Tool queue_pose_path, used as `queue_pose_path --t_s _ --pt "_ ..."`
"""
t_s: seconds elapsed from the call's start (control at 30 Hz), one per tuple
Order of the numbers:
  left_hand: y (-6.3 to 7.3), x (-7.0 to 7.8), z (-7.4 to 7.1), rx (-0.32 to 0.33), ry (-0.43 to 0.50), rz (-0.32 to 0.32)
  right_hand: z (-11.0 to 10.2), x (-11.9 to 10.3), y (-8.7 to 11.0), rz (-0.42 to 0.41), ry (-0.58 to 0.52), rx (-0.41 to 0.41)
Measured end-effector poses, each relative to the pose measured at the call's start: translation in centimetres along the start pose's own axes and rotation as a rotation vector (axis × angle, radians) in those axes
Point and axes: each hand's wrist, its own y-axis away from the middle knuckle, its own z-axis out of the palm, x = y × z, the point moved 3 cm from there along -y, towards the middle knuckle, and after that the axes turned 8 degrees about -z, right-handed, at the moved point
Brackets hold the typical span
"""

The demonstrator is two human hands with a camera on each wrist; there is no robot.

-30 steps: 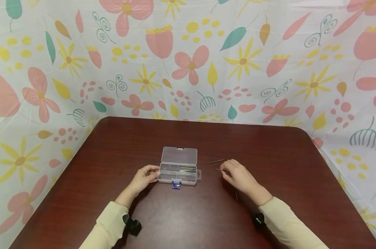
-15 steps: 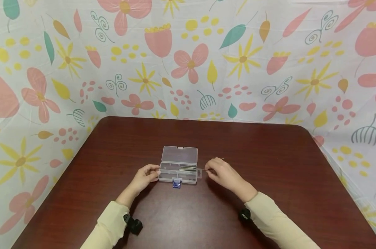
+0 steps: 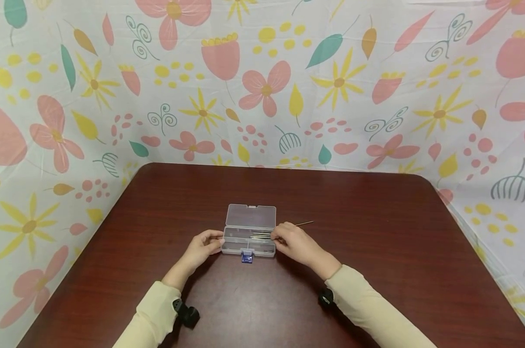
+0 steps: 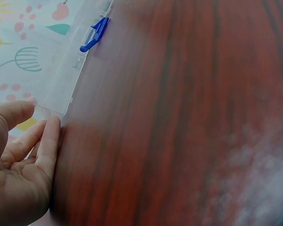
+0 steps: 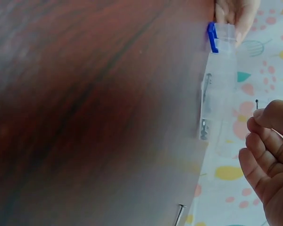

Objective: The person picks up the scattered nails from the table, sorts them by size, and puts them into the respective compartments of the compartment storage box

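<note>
A clear plastic compartment box (image 3: pixel 235 246) with its lid (image 3: pixel 251 216) raised and a blue latch (image 3: pixel 247 257) at the front lies on the table. My left hand (image 3: pixel 201 249) holds the box's left end between thumb and fingers; the left wrist view shows the fingertips (image 4: pixel 51 123) at its corner. Several long nails (image 3: pixel 259 236) lie in the rear compartment. My right hand (image 3: pixel 297 244) is over the box's right end. In the right wrist view its thumb and forefinger pinch a thin nail (image 5: pixel 257 103), whose head sticks up; the rest is hidden.
Another nail (image 3: pixel 305 223) lies on the dark wooden table (image 3: pixel 193 193) behind the right hand. Close to the right wrist camera is a nail (image 5: pixel 180 214) on the tabletop. Small metal pieces (image 5: pixel 204 128) sit in the box's front-right compartment. A floral cloth (image 3: pixel 262 96) hangs behind.
My right hand has moved left with the pinched nail, from the tabletop to the box's right end. The left hand has stayed at the box's left end.
</note>
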Motion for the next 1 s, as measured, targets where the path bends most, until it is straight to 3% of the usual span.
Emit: queue_pose_path --t_s 0.47,1.0 --pt "0.0 -0.1 0.0 0.0 0.0 -0.004 1.3 0.2 -0.3 0.004 0.0 -0.06" --pt "0.0 -0.2 -0.2 -0.011 -0.004 0.012 1.0 -0.5 0.0 0.058 -0.01 -0.13"
